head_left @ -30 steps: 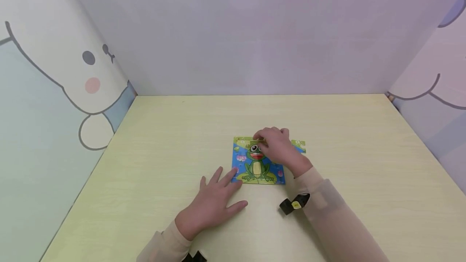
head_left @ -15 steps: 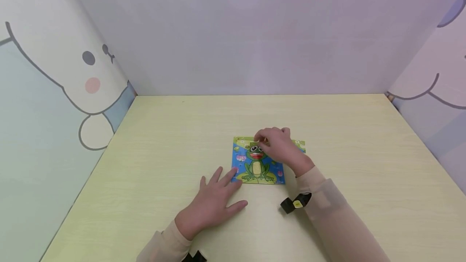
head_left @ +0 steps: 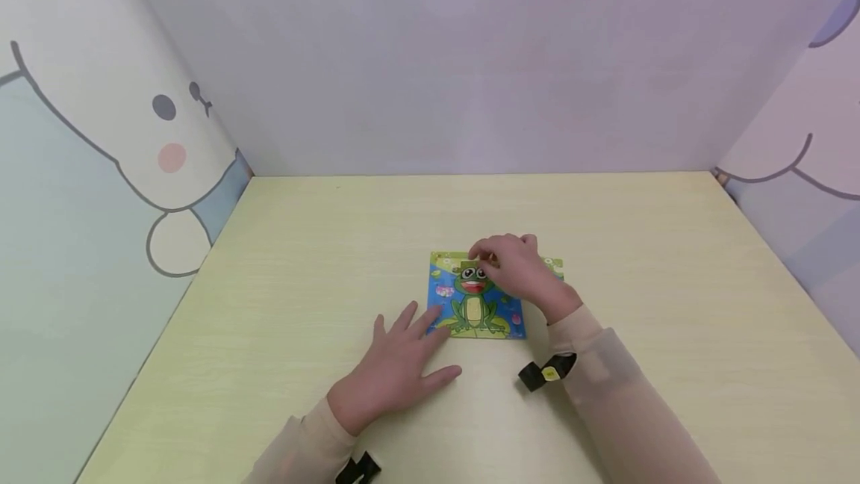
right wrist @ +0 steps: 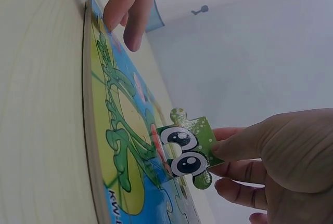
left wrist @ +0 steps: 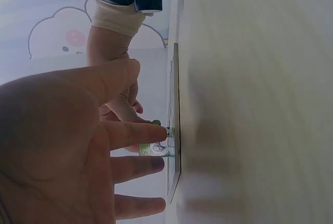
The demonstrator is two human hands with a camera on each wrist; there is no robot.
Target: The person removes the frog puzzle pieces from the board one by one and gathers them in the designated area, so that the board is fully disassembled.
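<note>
Plainly, right fingers (right wrist: 240,142) pinch the frog-eye piece (right wrist: 188,148), left fingers (head_left: 425,322) spread over the board's edge (head_left: 432,282), wide tabletop (head_left: 302,282) around.

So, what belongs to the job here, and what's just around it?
Job:
Green cartoon-eyed jigsaw piece, pinched by the right hand
Blue-and-green frog jigsaw board, left hand at its corner
Green flowered jigsaw piece, partly hidden

Surroundings:
Pale wood-grained table
Cartoon-printed side walls
Black wristband with yellow label
</note>
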